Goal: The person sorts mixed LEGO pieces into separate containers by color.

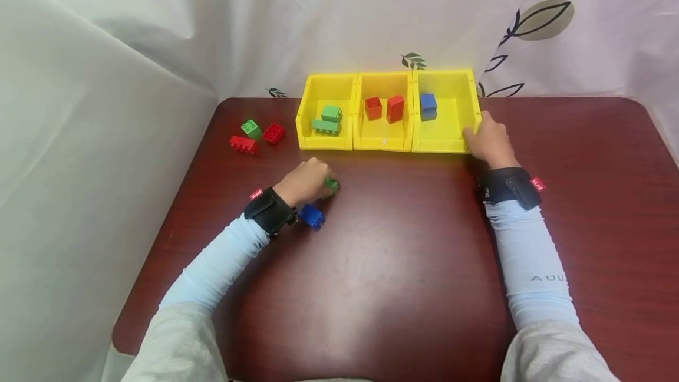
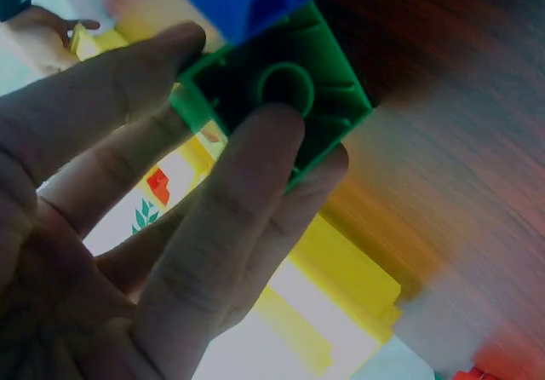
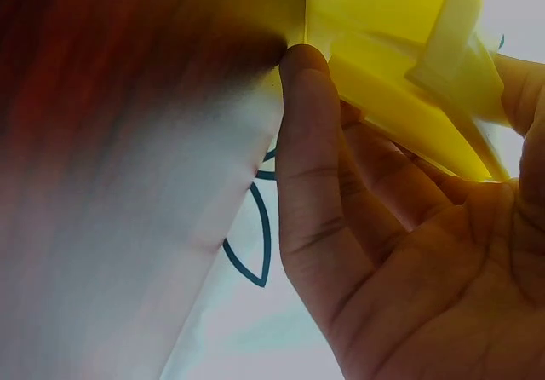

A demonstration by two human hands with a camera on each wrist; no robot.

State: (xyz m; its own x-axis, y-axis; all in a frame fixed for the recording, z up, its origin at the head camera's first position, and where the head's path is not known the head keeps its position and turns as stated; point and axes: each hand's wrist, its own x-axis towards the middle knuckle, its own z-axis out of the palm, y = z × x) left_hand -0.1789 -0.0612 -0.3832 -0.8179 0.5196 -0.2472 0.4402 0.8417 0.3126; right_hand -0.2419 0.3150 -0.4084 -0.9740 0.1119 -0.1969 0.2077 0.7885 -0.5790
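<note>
In the head view my left hand [image 1: 307, 181] is over the table, left of centre, and pinches a green toy brick [image 1: 331, 185]. The left wrist view shows the hollow underside of that green brick [image 2: 332, 116] between thumb and fingers. A blue brick [image 1: 312, 216] lies on the table just below this hand. My right hand [image 1: 491, 139] grips the front right corner of the right-hand yellow bin [image 1: 451, 145]. Seen from the right wrist, the thumb and fingers stand on either side of the yellow wall [image 3: 400, 112].
Three yellow bins stand in a row: the left [image 1: 326, 143] holds green bricks, the middle [image 1: 382, 141] red bricks, the right one blue. At the table's left lie two red bricks [image 1: 244, 145] and a green brick [image 1: 251, 129]. A white patterned cloth [image 1: 371, 22] hangs behind.
</note>
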